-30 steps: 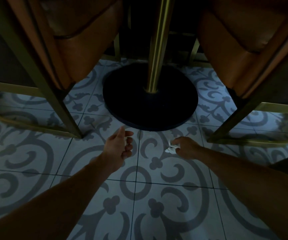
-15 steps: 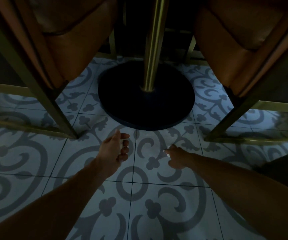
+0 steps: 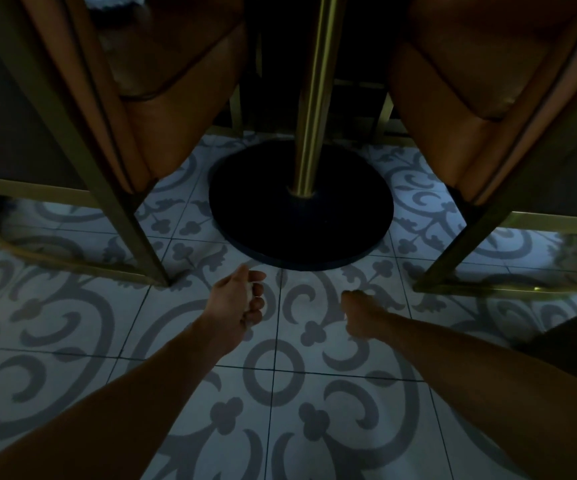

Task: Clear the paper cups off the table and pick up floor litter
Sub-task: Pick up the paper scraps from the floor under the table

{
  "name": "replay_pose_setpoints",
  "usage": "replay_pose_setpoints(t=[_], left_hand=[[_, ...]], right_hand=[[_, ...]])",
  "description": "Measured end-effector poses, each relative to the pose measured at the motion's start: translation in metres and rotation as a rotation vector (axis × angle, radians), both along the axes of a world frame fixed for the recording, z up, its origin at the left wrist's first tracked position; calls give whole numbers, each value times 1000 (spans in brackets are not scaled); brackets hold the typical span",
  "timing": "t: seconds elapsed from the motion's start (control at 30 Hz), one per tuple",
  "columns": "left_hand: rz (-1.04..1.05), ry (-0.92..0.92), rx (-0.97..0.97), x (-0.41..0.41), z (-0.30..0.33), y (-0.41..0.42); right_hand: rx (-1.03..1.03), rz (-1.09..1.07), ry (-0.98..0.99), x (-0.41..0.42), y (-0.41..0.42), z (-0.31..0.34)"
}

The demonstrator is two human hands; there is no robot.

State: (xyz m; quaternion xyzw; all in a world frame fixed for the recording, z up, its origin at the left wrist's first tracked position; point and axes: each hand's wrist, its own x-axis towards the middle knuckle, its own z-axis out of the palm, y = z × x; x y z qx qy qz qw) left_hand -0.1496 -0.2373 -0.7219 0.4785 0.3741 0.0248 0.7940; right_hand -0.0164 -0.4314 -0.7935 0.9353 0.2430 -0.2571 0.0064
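Both my forearms reach out low over the patterned tile floor (image 3: pixel 72 341), just in front of the table's base. My left hand (image 3: pixel 238 303) is cupped with its fingers curled in, and a small pale paper scrap (image 3: pixel 248 289) shows in the palm. My right hand (image 3: pixel 359 315) is closed into a fist a little above the floor. The white crumpled paper it holds is almost wholly hidden; only a pale sliver shows at the fist's lower edge. No paper cups are in view.
A round black table base (image 3: pixel 300 226) with a brass pole (image 3: pixel 311 98) stands straight ahead. Brown leather chairs on brass frames flank it, one on the left (image 3: pixel 162 98) and one on the right (image 3: pixel 481 98). Their floor rails run close to both hands.
The white crumpled paper that showed at my right fingertips a second ago has vanished into the closing fist. Both hands have drawn slightly back from the base. The left hand keeps its cupped shape.
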Motion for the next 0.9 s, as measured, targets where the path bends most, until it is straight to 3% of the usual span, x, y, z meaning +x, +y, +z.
replay_pose_setpoints(t=[0.17,0.6,0.9], left_hand=[[-5,4,29,-7,5,6],[3,49,127,4,83,39],[-11,52,43,-31,246,48]], right_hand=[[101,-21,-105,-1,-3,23],[530,-101,24,-17,49,113],[617,-244,232,-57,86,321]])
